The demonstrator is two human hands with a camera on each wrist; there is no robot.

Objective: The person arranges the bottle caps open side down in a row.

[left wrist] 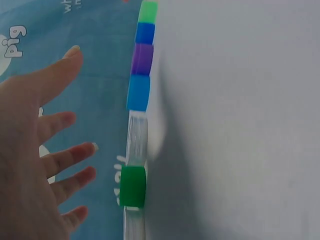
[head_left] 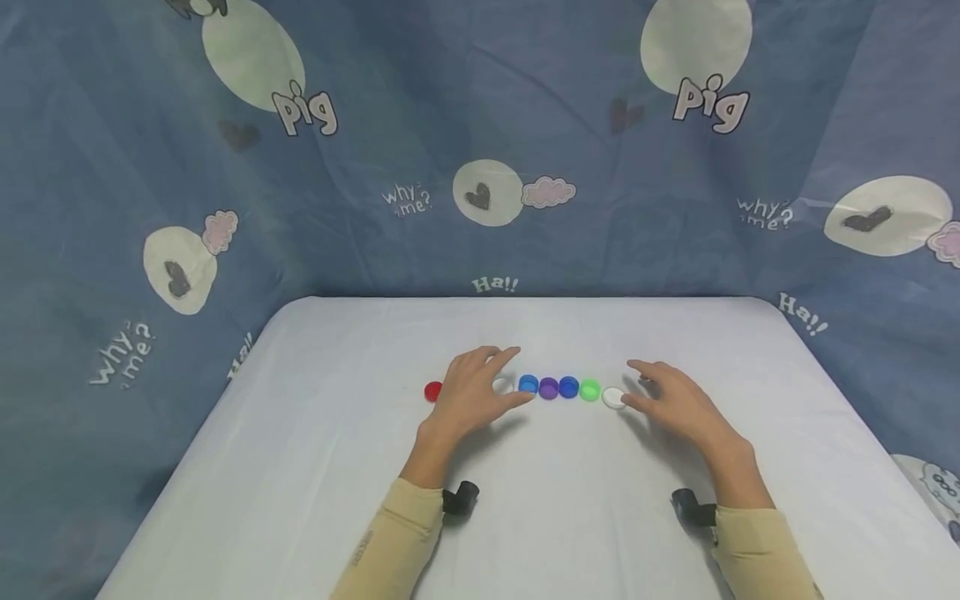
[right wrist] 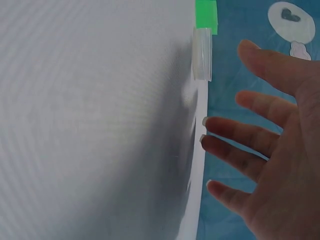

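Note:
A row of small round caps lies across the table. In the head view it runs from a red cap (head_left: 432, 392) past a clear cap (head_left: 503, 385), a light blue cap (head_left: 528, 384), a purple cap (head_left: 549, 389), a dark blue cap (head_left: 569, 387) and a light green cap (head_left: 590, 390) to a whitish cap (head_left: 612, 398). My left hand (head_left: 472, 393) hovers over the left part, fingers spread, holding nothing; it hides a green cap (left wrist: 133, 186) that the left wrist view shows. Beside the whitish cap hovers my right hand (head_left: 682, 408), fingers loosely bent and nothing in them.
The white-covered table (head_left: 570, 500) ends at a blue patterned cloth (head_left: 600, 233) at the back and sides. Each wrist carries a small black camera, one at the left sleeve (head_left: 390, 533) and one at the right sleeve (head_left: 761, 550).

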